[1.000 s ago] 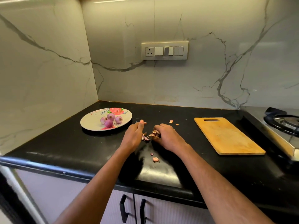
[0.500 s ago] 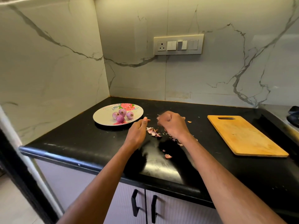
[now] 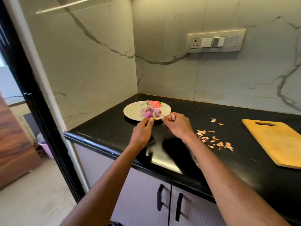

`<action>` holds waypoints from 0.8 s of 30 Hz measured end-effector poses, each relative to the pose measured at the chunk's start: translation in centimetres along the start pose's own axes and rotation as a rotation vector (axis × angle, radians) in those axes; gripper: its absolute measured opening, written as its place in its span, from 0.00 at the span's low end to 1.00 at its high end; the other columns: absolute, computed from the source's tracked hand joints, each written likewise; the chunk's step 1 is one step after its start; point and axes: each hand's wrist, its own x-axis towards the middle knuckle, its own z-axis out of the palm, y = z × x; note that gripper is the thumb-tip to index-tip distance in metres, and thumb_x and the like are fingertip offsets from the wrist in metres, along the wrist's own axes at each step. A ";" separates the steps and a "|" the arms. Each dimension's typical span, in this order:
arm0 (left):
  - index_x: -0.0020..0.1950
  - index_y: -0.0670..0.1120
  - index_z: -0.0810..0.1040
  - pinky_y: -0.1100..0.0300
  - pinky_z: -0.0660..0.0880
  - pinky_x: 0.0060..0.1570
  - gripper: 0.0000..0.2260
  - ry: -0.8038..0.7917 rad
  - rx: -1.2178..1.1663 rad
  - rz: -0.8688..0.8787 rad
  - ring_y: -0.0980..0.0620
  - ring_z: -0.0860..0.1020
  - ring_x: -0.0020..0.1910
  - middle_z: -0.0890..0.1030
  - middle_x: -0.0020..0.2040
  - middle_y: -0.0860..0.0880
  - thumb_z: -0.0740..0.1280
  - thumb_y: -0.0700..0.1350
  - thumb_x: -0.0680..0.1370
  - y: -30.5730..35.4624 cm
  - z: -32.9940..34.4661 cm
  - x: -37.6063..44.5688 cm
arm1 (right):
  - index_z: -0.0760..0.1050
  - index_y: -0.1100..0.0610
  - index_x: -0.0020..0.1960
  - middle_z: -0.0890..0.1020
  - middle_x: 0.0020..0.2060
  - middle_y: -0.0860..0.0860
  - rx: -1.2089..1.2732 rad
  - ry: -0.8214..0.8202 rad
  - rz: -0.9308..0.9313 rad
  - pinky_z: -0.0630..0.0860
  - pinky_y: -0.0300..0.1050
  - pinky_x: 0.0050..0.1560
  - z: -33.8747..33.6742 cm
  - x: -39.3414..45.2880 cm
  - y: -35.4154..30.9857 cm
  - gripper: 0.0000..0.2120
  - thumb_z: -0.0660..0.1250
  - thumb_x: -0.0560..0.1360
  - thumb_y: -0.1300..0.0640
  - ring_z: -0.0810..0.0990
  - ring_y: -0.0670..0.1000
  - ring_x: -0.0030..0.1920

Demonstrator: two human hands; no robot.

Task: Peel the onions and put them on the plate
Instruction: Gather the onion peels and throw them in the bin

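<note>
Several peeled purple onions [image 3: 150, 111] lie together on a white flowered plate [image 3: 132, 111] at the back left of the black counter [image 3: 104, 128]. My right hand [image 3: 178, 127] hovers at the plate's front right edge and grips a bunch of dry onion peels [image 3: 171, 118]. Just left of it, my left hand [image 3: 143, 130] is over the plate's front rim with its back to the camera. Its fingers are curled under, and what they hold, if anything, is hidden.
Loose onion peels [image 3: 215, 141] are scattered on the counter right of my right wrist. A wooden cutting board [image 3: 276, 141] lies at the far right. A lilac bin [image 3: 44, 144] stands on the floor past the counter's left end, and cabinet doors [image 3: 169, 203] are below.
My right hand has lifted from the counter with a bunch of peels and moved left beside the plate. My left hand rose too. The view swung left, so the stove is out of frame.
</note>
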 end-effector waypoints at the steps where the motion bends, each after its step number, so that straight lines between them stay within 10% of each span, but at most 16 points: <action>1: 0.68 0.50 0.76 0.55 0.73 0.60 0.17 0.009 -0.008 -0.007 0.51 0.78 0.60 0.80 0.62 0.49 0.57 0.56 0.85 -0.3 -0.5 0.0 | 0.81 0.51 0.51 0.85 0.43 0.49 0.006 -0.004 0.005 0.77 0.40 0.38 0.3 0.0 -0.2 0.05 0.71 0.76 0.52 0.81 0.44 0.40; 13: 0.69 0.49 0.76 0.48 0.76 0.64 0.17 0.127 -0.107 -0.048 0.51 0.79 0.60 0.81 0.61 0.50 0.59 0.55 0.84 -1.3 -5.7 0.0 | 0.81 0.55 0.59 0.84 0.50 0.51 0.179 -0.092 -0.027 0.73 0.40 0.39 5.9 0.8 -4.8 0.18 0.70 0.75 0.45 0.81 0.50 0.51; 20: 0.61 0.45 0.80 0.55 0.77 0.60 0.14 0.366 -0.227 -0.026 0.52 0.82 0.55 0.84 0.54 0.49 0.60 0.51 0.84 -4.4 -14.3 -2.4 | 0.83 0.54 0.41 0.84 0.36 0.49 0.322 -0.249 -0.097 0.72 0.39 0.34 12.9 -1.6 -11.0 0.10 0.70 0.76 0.50 0.81 0.48 0.38; 24: 0.61 0.40 0.79 0.63 0.77 0.50 0.14 0.439 -0.295 -0.051 0.52 0.81 0.51 0.83 0.52 0.45 0.60 0.47 0.85 -7.6 -18.0 -5.1 | 0.84 0.55 0.40 0.86 0.37 0.51 0.381 -0.341 -0.144 0.79 0.48 0.48 17.7 -4.3 -13.3 0.10 0.71 0.75 0.50 0.84 0.53 0.43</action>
